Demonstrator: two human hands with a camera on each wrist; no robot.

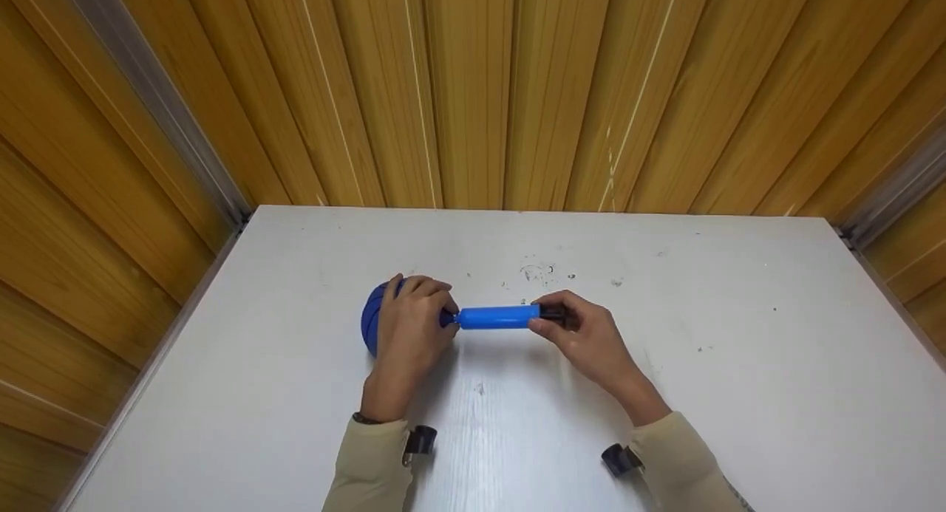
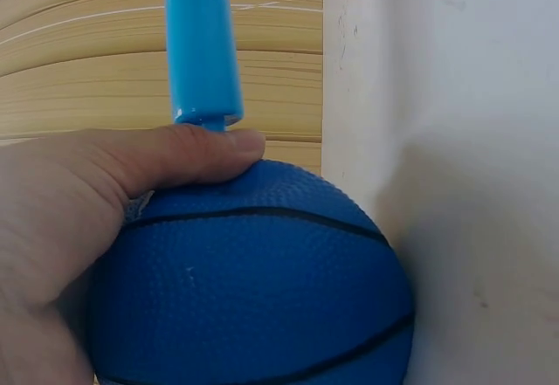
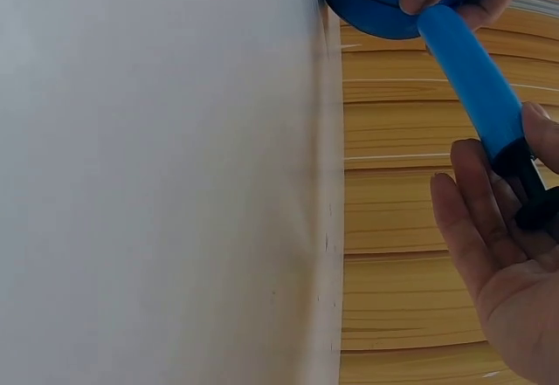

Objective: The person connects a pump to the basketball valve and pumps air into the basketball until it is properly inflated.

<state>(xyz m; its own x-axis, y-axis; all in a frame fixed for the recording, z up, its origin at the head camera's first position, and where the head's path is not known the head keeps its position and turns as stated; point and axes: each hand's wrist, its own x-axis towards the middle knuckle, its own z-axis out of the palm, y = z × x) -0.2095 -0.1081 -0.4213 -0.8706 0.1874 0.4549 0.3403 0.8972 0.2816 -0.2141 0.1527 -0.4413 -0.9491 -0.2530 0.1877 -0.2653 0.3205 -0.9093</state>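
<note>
A small dark blue basketball (image 2: 253,289) with black seams sits at the left in the head view. My left hand (image 1: 415,326) grips it from above, its thumb lying along the ball beside the pump's front end. A light blue hand pump (image 1: 497,318) stretches level from the ball toward my right hand (image 1: 597,343). Its narrow tip meets the ball under the left thumb and fingers, which hide the joint. In the right wrist view my right hand's thumb and fingers hold the pump at its rear, around the black rod and handle (image 3: 529,182).
The white table (image 1: 680,305) has dark scuffs behind the pump. Wood-patterned panels (image 1: 473,91) stand along its back edge and both sides. A small black device (image 1: 621,460) is fixed at the right sleeve, and another (image 1: 421,439) at the left.
</note>
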